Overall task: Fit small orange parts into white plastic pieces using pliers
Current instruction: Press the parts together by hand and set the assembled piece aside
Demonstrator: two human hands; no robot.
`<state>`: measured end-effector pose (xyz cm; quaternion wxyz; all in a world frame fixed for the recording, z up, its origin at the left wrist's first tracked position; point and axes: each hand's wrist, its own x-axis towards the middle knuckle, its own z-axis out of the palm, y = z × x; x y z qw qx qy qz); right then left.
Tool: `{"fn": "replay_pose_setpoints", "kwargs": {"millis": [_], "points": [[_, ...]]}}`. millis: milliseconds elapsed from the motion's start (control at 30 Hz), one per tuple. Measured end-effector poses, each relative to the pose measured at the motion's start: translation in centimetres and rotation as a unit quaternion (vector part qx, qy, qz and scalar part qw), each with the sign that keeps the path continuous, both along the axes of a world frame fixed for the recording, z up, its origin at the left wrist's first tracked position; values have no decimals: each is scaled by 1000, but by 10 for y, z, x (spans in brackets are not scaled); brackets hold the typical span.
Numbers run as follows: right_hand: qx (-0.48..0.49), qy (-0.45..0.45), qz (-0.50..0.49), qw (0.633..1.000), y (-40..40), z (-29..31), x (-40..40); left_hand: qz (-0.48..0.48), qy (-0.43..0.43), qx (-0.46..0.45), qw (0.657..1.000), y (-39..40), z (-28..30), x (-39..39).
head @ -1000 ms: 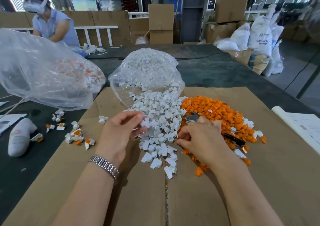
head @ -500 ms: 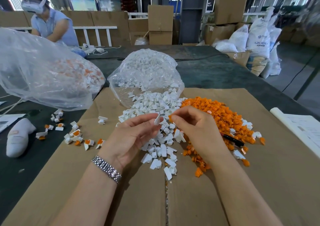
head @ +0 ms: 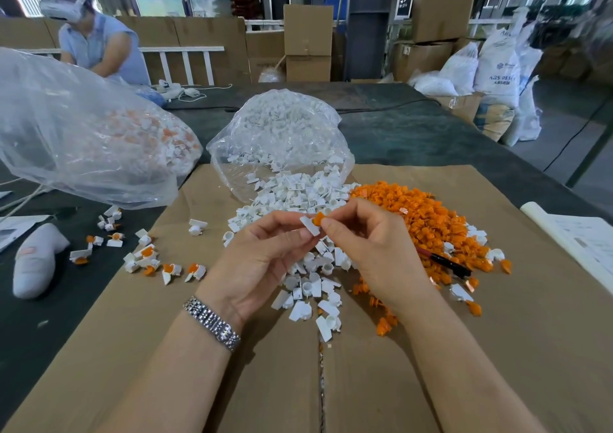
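Both hands have risen from the piles to frame centre: left hand (head: 265,253) pinches a white piece (head: 310,226), right hand (head: 368,246) pinches an orange part (head: 319,217) against it. Bare cardboard (head: 381,383) lies open below; white pile (head: 298,197) and orange pile (head: 428,220) crowd behind. Pliers (head: 446,262) lie at right.

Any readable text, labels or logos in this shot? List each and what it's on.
"ABS RESI", cut off at the edge: white sack at back right, under a small logo.
Smaller line beneath it: too blurred to read.
Print on the paper sheet at right: too small to read.
Carton sticker: unreadable.
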<state>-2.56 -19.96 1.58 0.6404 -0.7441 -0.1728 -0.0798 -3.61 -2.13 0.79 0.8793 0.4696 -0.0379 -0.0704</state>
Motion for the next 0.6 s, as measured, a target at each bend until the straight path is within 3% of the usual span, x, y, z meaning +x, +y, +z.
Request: {"fn": "replay_pose_setpoints", "kwargs": {"millis": [233,400,600], "points": [[-56,-34,-62,996,10,-6,-2,54,-47,63,995,-5,-1,-2],[-65,-70,-90,991,12,-9,-2,35,-47,32,998,-6,1,-3],[-88,-83,-63,991,12,-10,-1,80,-37,61,994,-5,-1,-1]]}}
